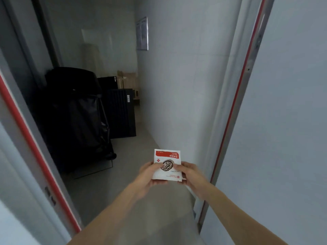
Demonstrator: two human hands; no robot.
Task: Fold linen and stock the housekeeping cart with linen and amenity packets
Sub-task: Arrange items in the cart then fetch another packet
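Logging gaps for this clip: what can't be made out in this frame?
- Packet, head view: the print is too small and blurred to read; the left hand and right hand cover its lower corners, so whether it is one packet or several is unclear.
- Black covered bulk at left: dark cover and dim light hide what it is.
- Wall notice: too small to read.

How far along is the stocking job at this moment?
Done: nothing visible; no folded linen shows. In hand: left hand and right hand share a grip on a red-and-white packet in a doorway. Left: stocking it; a dark covered cart-like unit stands ahead.
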